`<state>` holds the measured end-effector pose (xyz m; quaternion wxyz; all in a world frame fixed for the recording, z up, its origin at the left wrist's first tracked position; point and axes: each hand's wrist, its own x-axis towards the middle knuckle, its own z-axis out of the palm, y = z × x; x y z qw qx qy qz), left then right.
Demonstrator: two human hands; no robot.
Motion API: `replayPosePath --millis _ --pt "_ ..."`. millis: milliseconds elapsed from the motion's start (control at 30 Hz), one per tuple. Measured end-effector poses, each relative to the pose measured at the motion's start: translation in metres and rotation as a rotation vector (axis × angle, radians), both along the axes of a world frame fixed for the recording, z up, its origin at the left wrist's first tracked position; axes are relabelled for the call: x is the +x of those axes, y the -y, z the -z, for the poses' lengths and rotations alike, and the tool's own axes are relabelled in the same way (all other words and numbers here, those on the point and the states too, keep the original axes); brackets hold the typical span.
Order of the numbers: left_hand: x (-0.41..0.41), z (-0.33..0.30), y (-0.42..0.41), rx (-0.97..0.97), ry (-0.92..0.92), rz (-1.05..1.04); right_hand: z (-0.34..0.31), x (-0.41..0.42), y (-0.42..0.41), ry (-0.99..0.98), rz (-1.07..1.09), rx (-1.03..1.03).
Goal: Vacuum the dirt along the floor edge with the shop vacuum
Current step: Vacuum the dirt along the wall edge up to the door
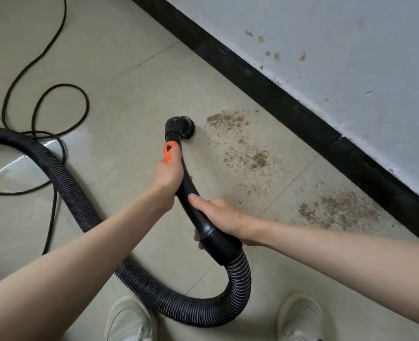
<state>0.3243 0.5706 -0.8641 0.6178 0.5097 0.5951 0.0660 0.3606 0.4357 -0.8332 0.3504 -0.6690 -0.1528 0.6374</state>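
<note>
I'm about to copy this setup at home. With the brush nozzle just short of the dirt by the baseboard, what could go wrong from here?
1. The power cord lies in loose loops beside the hose; pulling the hose could snag it.
2. The hose curls between the shoes, a likely trip if the person steps forward.
3. The brush nozzle may scatter the loose dirt instead of lifting it.

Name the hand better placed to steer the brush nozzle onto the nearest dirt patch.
Left. The left hand grips the wand nearest the brush nozzle, beside the dirt patch. The right hand holds further back, by the hose cuff.
</note>
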Motion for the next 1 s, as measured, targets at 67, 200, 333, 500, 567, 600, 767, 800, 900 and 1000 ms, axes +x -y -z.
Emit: replayPosePath --millis 67,200,333,500,567,600,767,800,900,1000 --pt "0.002 -0.001 0.002 -0.009 0.012 0.015 -0.001 0.0 0.003 0.012 0.017 0.015" --pt "0.004 0.002 0.008 -0.025 0.019 0.039 -0.002 -0.001 0.01 0.043 0.014 0.011" --pt "0.009 0.002 0.01 -0.031 0.024 0.048 -0.002 0.005 0.01 0.087 0.007 -0.01" --pt "0.026 0.001 0.006 -0.046 0.031 0.113 -0.003 0.017 0.01 0.179 0.004 -0.012" --pt "0.035 0.001 0.006 -0.044 0.028 0.135 -0.002 0.024 0.01 0.235 -0.004 -0.015" --pt "0.038 0.001 0.006 -0.039 0.028 0.143 -0.001 0.027 0.01 0.251 -0.006 -0.015" --pt "0.059 0.001 0.005 -0.033 0.039 0.168 0.002 0.042 0.008 0.315 0.011 -0.02" --pt "0.062 0.001 0.005 -0.034 0.041 0.171 0.003 0.045 0.008 0.311 0.017 -0.024" --pt "0.074 0.001 0.003 -0.03 0.039 0.201 0.001 0.054 0.008 0.263 0.046 -0.034" --pt "0.087 -0.001 0.0 -0.026 0.025 0.247 -0.003 0.064 0.008 0.218 0.098 -0.03"
